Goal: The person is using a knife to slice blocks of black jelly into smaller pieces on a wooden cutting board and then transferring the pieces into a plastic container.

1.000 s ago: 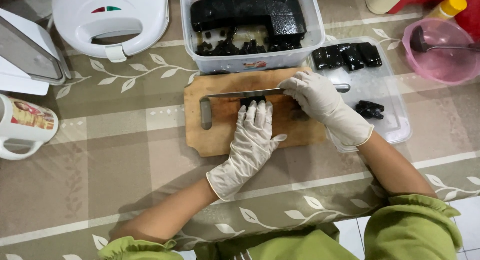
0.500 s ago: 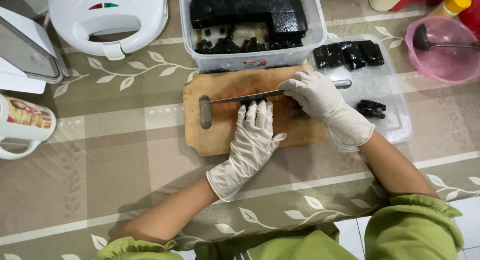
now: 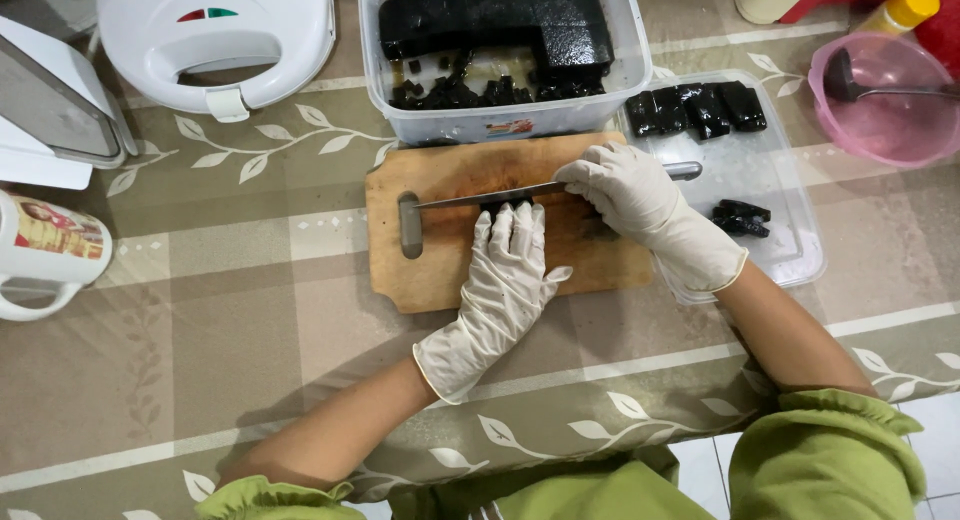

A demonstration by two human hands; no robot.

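Slicing black jelly (image 3: 505, 202) on cutting board (image 3: 440, 270): right hand (image 3: 640, 205) clamped on knife (image 3: 480, 195), left hand (image 3: 505, 275) fingers together steadying; big slab in tub (image 3: 500, 25) remaining.

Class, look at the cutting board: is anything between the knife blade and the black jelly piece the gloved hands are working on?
Nothing visible. The knife, gripped by the right hand, lies directly against the black jelly piece, which the left hand steadies on the wooden board.

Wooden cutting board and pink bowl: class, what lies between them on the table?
In the head view, a flat clear plastic tray holding black jelly pieces lies between the wooden cutting board and the pink bowl.
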